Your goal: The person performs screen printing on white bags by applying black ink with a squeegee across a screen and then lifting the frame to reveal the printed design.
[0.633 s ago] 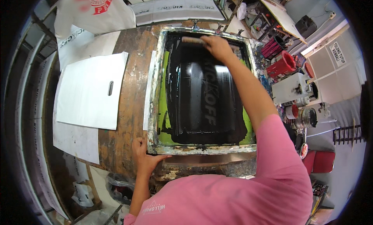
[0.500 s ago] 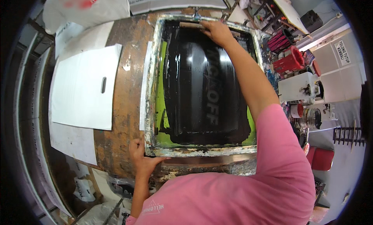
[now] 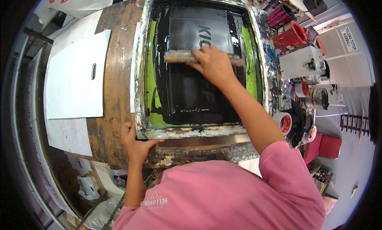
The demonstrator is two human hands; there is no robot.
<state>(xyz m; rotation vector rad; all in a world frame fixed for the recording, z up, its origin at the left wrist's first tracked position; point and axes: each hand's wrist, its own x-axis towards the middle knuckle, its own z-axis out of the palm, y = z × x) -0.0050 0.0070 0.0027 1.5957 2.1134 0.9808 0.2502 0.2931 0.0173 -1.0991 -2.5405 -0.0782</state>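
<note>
A screen printing frame (image 3: 140, 83) with a paint-crusted rim lies on the worn brown table. Black ink covers most of its mesh, with green strips (image 3: 250, 63) showing at the sides. My right hand (image 3: 213, 65) is closed around a wooden squeegee (image 3: 175, 56), which lies across the mesh around its middle. Beyond the blade the mesh is wiped thinner and dark lettering shows; nearer me the ink is thick and glossy. At the near left corner my left hand (image 3: 137, 144) grips the frame, thumb stretched along the near edge, fingers curled at the side.
Flat white bags (image 3: 75, 79) with a handle slot lie stacked at the left of the table (image 3: 115, 55). To the right stand a red tub (image 3: 290, 34), a white container (image 3: 300, 62), cans and a tape roll (image 3: 283, 122). A white printed bag (image 3: 79, 1) is at the far left.
My right hand has pulled the squeegee from the far end of the mesh toward me, baring lettering behind it. The view has shifted slightly. My left hand stays at the corner.
</note>
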